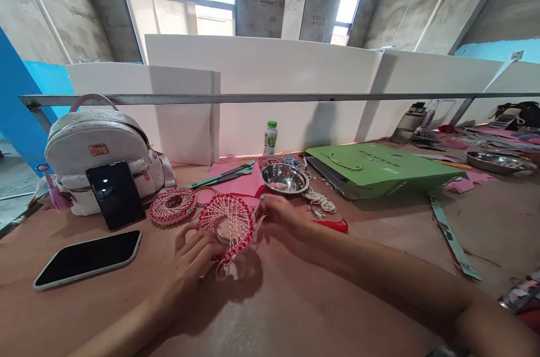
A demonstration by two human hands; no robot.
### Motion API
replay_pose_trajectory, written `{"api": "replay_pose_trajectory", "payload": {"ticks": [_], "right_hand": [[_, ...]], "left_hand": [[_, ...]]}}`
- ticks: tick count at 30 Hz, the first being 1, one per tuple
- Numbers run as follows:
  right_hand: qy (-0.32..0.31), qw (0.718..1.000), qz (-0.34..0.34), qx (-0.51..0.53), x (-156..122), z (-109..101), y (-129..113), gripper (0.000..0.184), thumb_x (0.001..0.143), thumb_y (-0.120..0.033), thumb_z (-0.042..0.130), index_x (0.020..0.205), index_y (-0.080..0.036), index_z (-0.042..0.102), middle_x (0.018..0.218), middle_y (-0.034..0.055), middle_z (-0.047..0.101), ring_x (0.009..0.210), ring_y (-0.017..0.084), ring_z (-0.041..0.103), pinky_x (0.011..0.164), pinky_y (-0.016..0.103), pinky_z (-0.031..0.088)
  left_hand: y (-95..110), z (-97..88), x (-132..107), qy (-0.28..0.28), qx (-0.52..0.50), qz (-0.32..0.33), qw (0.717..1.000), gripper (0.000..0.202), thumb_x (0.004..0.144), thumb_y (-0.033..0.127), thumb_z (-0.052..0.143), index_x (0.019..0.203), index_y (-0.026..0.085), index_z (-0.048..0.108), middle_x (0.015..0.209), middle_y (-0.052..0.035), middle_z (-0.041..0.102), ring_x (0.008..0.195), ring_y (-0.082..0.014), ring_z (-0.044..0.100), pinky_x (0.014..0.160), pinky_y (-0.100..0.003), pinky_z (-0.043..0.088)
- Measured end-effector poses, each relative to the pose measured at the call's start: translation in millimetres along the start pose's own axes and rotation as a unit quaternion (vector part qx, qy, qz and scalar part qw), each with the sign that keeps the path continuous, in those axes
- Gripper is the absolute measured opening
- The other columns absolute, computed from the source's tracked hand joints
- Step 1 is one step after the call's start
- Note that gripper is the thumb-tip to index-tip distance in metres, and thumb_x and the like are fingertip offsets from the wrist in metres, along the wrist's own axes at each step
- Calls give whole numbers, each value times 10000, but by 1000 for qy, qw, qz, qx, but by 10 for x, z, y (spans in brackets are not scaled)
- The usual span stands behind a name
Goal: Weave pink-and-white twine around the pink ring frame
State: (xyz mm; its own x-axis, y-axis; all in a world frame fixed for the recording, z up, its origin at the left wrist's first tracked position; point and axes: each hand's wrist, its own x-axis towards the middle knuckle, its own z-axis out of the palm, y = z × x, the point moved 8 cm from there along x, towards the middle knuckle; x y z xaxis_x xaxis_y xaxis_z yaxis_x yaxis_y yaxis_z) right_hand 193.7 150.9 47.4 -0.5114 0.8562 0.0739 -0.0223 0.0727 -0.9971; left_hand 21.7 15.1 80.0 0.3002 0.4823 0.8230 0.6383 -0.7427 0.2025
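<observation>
A round red-and-white string-wound ring point(242, 227) is held up a little above the table, tilted, with an opening near its middle. My left hand point(193, 258) grips its lower left edge, fingers wrapped over the rim. At the ring's right edge, my right hand point(283, 217) has its thumb and fingertips pinched together. A pale thread seems to run near those fingertips, but I cannot make out what they hold. Loose thread ends hang from the ring's lower edge. A second, similar ring point(172, 205) lies flat to the left, beside the phones.
A white backpack point(99, 143) stands at left with a phone point(116, 197) leaning on it. Another phone point(88, 258) lies in front. Behind my hands are a steel bowl point(286, 178), a bottle point(270, 138) and a green bag point(379, 168). Red-handled snips point(331, 225) lie near my right forearm.
</observation>
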Motion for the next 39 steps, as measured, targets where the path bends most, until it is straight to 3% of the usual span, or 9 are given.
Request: {"api": "replay_pose_trajectory", "payload": {"ticks": [6, 13, 17, 19, 22, 25, 29, 33, 39], "right_hand": [[168, 973, 16, 159, 314, -774, -96, 150, 855, -213, 571, 725, -199, 497, 647, 12, 605, 507, 97, 525, 460, 184, 452], [270, 936, -34, 222, 366, -1038, -164, 142, 848, -241, 708, 920, -215, 589, 580, -87, 535, 465, 53, 487, 458, 129, 441], [217, 955, -9, 202, 370, -890, -206, 128, 850, -278, 693, 855, -198, 593, 643, -57, 584, 507, 61, 523, 483, 160, 441], [139, 977, 21, 161, 331, -714, -215, 249, 877, -360, 656, 729, -176, 574, 680, -6, 616, 553, 101, 569, 497, 211, 443], [8, 999, -2, -45, 225, -477, -337, 481, 971, -514, 501, 623, -183, 529, 624, 17, 578, 618, 151, 592, 582, 268, 448], [-25, 940, -81, -330, 131, -420, -526, 501, 1026, -469, 416, 644, -183, 567, 630, 21, 591, 636, 151, 548, 657, 284, 407], [-2, 829, -58, -557, 93, -528, -580, 443, 1006, -324, 456, 613, -174, 596, 697, 54, 656, 634, 159, 525, 630, 283, 325], [-26, 766, -45, -641, 56, -581, -469, 171, 939, -236, 555, 861, -194, 702, 805, 51, 696, 667, 173, 549, 572, 271, 256], [-147, 719, -138, -666, -29, -397, -260, 153, 972, -196, 570, 989, -205, 722, 1056, 51, 670, 827, 167, 624, 631, 249, 355]], "left_hand": [[99, 42, -45, -12, 29, 51, 998, 147, 978, 130, 542, 941, 238, 635, 807, 38, 726, 824, -135, 679, 1104, -375, 274], [139, 73, -87, -24, 33, 68, 997, 130, 980, 167, 555, 929, 237, 651, 788, 37, 728, 804, -135, 671, 1104, -363, 264], [157, 72, -89, -25, 36, 72, 996, 153, 994, 167, 528, 944, 229, 658, 798, 30, 732, 829, -139, 670, 1101, -358, 260], [146, 78, -93, -26, 39, 71, 996, 158, 996, 168, 520, 958, 229, 661, 810, 26, 736, 842, -142, 671, 1109, -359, 252], [97, 86, -96, -24, 48, 59, 997, 160, 979, 142, 527, 943, 232, 654, 793, 28, 721, 812, -139, 661, 1105, -365, 264], [54, 97, -100, -24, 52, 50, 997, 173, 965, 116, 530, 930, 236, 649, 782, 31, 711, 787, -136, 651, 1093, -374, 282], [49, 117, -112, -33, 38, 50, 997, 146, 971, 133, 549, 942, 235, 649, 793, 26, 712, 801, -140, 645, 1095, -388, 277], [57, 124, -121, -33, 36, 54, 997, 158, 983, 126, 531, 960, 226, 651, 808, 20, 715, 814, -139, 639, 1105, -388, 268], [27, 153, -145, -29, 29, 55, 998, 122, 977, 133, 565, 957, 213, 655, 822, 20, 713, 827, -140, 631, 1106, -396, 260]]}}
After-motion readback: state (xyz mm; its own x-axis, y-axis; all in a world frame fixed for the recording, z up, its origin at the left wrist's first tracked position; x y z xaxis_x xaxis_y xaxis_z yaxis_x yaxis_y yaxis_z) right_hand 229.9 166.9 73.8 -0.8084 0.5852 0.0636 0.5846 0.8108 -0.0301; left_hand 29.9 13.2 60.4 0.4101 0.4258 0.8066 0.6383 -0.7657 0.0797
